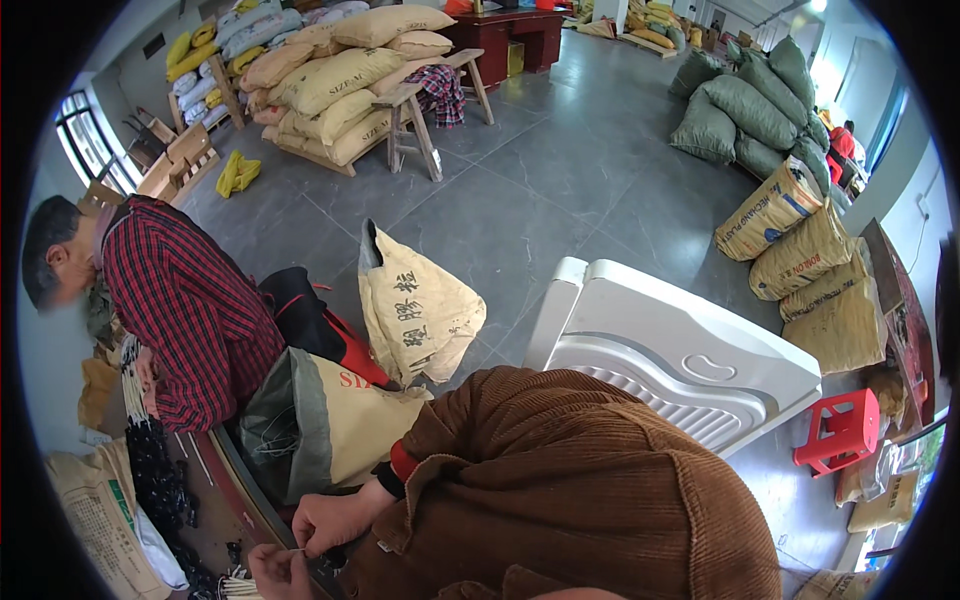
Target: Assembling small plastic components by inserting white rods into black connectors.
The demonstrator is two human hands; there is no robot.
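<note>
At the table edge, low in the view, my right hand [338,518] is closed in a pinch. Just below it my left hand [278,572] is also closed, its fingertips almost meeting the right ones. A thin pale piece [299,550] shows between the two sets of fingers; its full shape is too small to tell. Beside my left hand lies a bundle of thin white sticks [238,586]. Small black parts [160,475] are heaped along the table [222,490], and some dark pieces lie under my hands, partly hidden.
Across the table corner a person in a checked shirt [190,300] bends over white sticks. An open grey-and-tan sack [345,415] stands against the table edge. Another tan sack [420,315], a white moulded panel [670,350] and a red stool [842,430] stand around me. Stacked sacks [340,90] rise behind.
</note>
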